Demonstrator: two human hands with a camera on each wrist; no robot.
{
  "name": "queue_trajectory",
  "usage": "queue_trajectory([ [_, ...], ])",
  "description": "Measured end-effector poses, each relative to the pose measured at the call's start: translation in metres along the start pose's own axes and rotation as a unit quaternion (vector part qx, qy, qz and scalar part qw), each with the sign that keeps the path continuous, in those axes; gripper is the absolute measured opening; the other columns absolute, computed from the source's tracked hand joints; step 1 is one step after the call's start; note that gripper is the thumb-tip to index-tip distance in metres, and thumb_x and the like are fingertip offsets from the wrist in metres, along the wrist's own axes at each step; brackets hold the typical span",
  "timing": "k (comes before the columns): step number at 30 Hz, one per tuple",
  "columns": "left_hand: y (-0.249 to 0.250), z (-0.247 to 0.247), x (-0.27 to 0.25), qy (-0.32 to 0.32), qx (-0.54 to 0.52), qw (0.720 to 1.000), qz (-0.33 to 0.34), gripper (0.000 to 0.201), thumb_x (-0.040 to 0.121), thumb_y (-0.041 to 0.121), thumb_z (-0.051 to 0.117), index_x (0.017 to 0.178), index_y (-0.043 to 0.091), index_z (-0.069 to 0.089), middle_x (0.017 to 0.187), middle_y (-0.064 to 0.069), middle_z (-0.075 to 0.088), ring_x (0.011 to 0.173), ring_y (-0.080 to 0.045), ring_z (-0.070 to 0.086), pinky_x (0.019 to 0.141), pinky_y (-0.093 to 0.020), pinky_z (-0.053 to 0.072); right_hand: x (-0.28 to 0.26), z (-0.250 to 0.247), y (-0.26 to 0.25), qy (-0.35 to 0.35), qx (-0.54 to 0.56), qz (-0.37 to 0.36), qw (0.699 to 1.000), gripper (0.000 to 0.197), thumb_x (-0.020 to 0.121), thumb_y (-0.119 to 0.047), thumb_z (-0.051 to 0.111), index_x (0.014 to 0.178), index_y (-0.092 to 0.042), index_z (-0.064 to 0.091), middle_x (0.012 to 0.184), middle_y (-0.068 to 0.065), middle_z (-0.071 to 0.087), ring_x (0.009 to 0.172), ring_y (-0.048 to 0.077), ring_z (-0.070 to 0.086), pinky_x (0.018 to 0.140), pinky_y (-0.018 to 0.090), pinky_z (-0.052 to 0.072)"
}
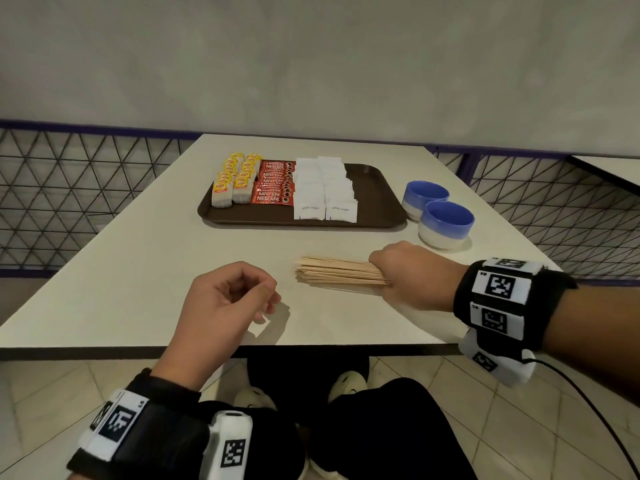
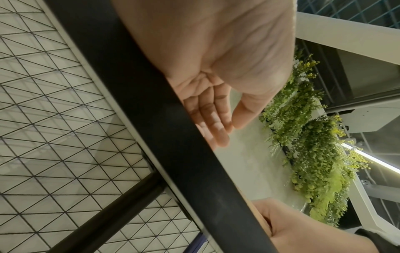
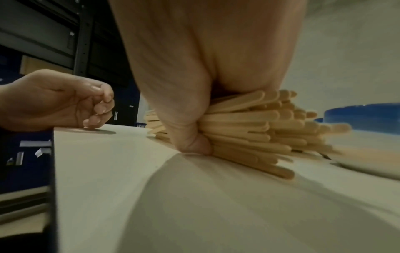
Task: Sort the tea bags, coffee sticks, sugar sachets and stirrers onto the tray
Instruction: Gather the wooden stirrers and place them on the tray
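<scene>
The right hand (image 1: pixel 412 275) gripped one end of the bundle of pale wooden stirrers (image 1: pixel 332 270), fingers curled round it, on the white table (image 1: pixel 138 271) just in front of the dark brown plastic tray (image 1: pixel 377 199), while the left hand (image 1: pixel 221 306) rested nearby, fingers loosely curled and holding nothing.

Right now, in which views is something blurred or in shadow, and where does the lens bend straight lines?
Head view: sharp, the table edges bow, and the left hand casts a soft shadow. Left wrist view: the near palm is blurred. Right wrist view: the blue bowl is out of focus, and the right hand gripping the wooden stirrers throws a broad shadow.
</scene>
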State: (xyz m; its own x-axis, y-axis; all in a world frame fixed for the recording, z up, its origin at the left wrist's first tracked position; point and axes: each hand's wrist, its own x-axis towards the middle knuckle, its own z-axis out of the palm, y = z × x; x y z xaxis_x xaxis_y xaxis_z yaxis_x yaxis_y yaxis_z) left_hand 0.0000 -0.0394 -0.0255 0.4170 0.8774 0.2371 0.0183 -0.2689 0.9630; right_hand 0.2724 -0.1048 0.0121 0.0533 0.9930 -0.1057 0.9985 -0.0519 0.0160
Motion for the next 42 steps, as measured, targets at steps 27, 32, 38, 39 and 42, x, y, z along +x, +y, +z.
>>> queue_trajectory([
  [27,0.023,0.070,-0.012,-0.074,0.045,0.995,-0.051,0.028,0.096,0.044,0.059,0.123,0.038,0.060,0.115,0.021,0.065,0.098,0.001,0.067,0.088,-0.027,0.057,-0.006,-0.032,-0.019,0.011,0.577,0.100,0.810,0.015,0.099,-0.012,0.054,0.114,-0.013,0.058,0.081,0.010,0.064,0.070,0.019,0.060,0.066,0.031,0.055],
  [32,0.037,0.075,0.001,-0.043,-0.003,0.999,0.002,0.050,0.100,0.049,0.048,0.146,0.038,0.033,0.139,0.024,0.044,0.118,0.012,0.052,0.095,-0.014,0.045,0.000,-0.027,-0.052,0.046,0.735,0.055,0.675,0.026,0.095,-0.009,0.054,0.120,-0.002,0.056,0.074,0.009,0.050,0.063,0.017,0.048,0.059,0.029,0.045],
  [38,0.079,0.056,0.039,-0.025,-0.052,0.998,0.033,0.057,0.085,0.047,0.073,0.134,0.028,0.051,0.117,0.012,0.069,0.108,-0.001,0.066,0.099,-0.033,0.055,0.001,-0.010,-0.101,0.148,0.680,0.000,0.718,0.018,0.089,0.005,0.053,0.085,-0.013,0.058,0.057,-0.004,0.053,0.049,0.007,0.049,0.051,0.026,0.040],
  [39,0.088,0.056,0.042,-0.015,-0.028,0.998,0.052,0.052,0.083,0.046,0.076,0.128,0.029,0.055,0.113,0.011,0.069,0.105,-0.004,0.068,0.095,-0.035,0.058,0.001,-0.012,-0.106,0.157,0.666,-0.013,0.729,0.027,0.094,0.007,0.053,0.082,-0.017,0.057,0.056,-0.012,0.055,0.050,0.001,0.051,0.053,0.022,0.042],
  [42,0.108,0.056,0.052,0.009,-0.005,0.996,0.093,0.042,0.086,0.038,0.077,0.120,0.024,0.057,0.109,0.004,0.069,0.100,-0.017,0.072,0.088,-0.042,0.061,0.004,-0.025,-0.113,0.192,0.617,-0.026,0.763,0.020,0.094,-0.004,0.056,0.083,-0.022,0.055,0.071,-0.009,0.058,0.065,0.008,0.056,0.061,0.024,0.047],
])
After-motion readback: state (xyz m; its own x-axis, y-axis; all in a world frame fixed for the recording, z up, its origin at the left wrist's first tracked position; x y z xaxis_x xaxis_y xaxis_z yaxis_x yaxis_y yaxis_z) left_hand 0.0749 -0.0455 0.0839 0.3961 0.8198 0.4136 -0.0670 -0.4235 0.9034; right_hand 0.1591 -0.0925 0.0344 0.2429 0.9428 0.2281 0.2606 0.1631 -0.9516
